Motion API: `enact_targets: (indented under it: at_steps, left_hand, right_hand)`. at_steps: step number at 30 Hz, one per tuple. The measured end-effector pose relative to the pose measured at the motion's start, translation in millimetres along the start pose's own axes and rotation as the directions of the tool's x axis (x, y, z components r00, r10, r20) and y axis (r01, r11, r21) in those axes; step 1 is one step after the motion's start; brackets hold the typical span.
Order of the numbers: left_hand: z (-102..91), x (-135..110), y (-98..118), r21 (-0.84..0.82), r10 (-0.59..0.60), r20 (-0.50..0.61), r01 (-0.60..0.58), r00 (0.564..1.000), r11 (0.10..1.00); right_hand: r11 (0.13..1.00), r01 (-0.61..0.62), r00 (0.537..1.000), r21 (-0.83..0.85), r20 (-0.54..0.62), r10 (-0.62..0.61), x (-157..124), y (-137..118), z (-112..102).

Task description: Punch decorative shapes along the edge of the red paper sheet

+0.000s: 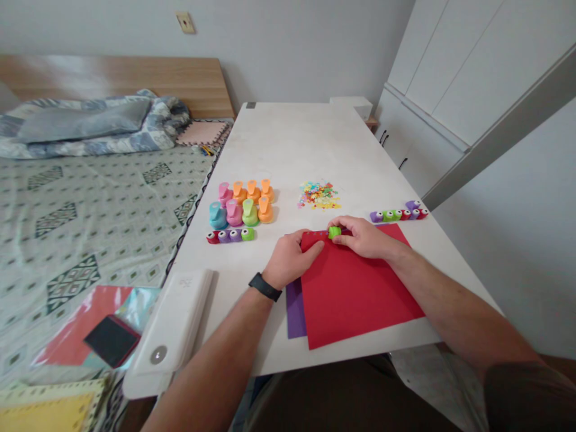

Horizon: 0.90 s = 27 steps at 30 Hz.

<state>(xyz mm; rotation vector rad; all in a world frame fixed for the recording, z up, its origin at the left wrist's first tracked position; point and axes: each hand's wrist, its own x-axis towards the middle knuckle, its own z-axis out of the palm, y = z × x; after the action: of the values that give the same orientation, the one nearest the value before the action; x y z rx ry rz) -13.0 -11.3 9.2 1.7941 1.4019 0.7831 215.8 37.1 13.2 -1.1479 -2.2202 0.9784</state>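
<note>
A sheet of red paper (pixel 360 294) lies at the near side of the white table, over a purple sheet (pixel 296 309) that shows along its left. My left hand (pixel 294 258), with a black band on the wrist, grips the red paper's far left corner, thumb on top. In my right hand (pixel 362 237) a small green craft punch (pixel 334 232) is pinched at the paper's far edge. A row of small punched holes seems to run along that edge, left of the punch. Whether the punch is pressed down I cannot tell.
Larger colourful punches (pixel 240 204) stand left, small punches (pixel 230 235) before them. More small punches (pixel 398 214) line the right edge. Paper confetti (pixel 319 195) lies beyond my hands. A white machine (pixel 175 324) sits at the table's left edge, beside a bed (pixel 112 210).
</note>
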Motion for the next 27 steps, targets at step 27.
enact_targets:
  at_steps: [27]
  left_hand:
    - [-5.5,26.8,30.2,0.257,0.173,0.173,-0.214,0.970,0.942]
  right_hand:
    - [0.987,0.102,0.994,-0.123,-0.031,-0.107,-5.2,-6.9,4.6]
